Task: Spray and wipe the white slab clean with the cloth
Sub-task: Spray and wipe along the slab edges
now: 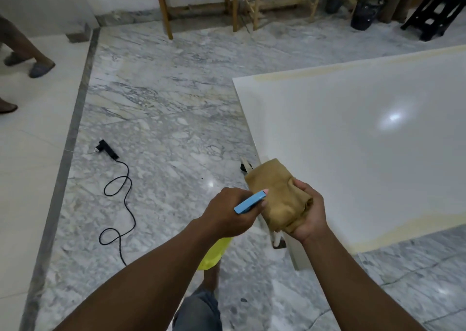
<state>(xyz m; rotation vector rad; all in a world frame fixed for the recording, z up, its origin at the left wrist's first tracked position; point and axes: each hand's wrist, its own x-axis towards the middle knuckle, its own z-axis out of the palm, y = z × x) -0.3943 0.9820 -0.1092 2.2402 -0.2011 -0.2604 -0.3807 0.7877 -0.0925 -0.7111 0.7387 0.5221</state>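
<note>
**A:** Right under the lens there's a knee (199,313) in grey shorts, and two bare forearms reaching out above it.

**B:** What are the hands up to?

**A:** The left hand (227,213) is wrapped round the spray bottle (249,202). The blue head pokes out past the knuckles and the yellow body hangs below the wrist. The nozzle tip points at the cloth (274,192), but I can't tell whether it's touching.

**B:** And the cloth?

**A:** It's tan and bunched up, with the right hand (309,214) curled firmly round its lower end. The loose end sticks up and away from the person.

**B:** Where's the slab in all this?

**A:** The white slab (353,141) fills the right side, glossy, with a lamp glare in the middle. Both hands are up at its near-left corner. There are yellowish bands (403,226) along its near and far edges.

**B:** Anything else around?

**A:** The floor (164,103) is grey-veined marble. On the left a black power strip (108,149) lies on it, with its cable (123,204) snaking towards the camera. Someone's slippered feet (37,68) stand at the far left on paler tiles. At the back there are wooden frame legs (164,8), a dark bin (365,11) and a black stool (433,10).
</note>
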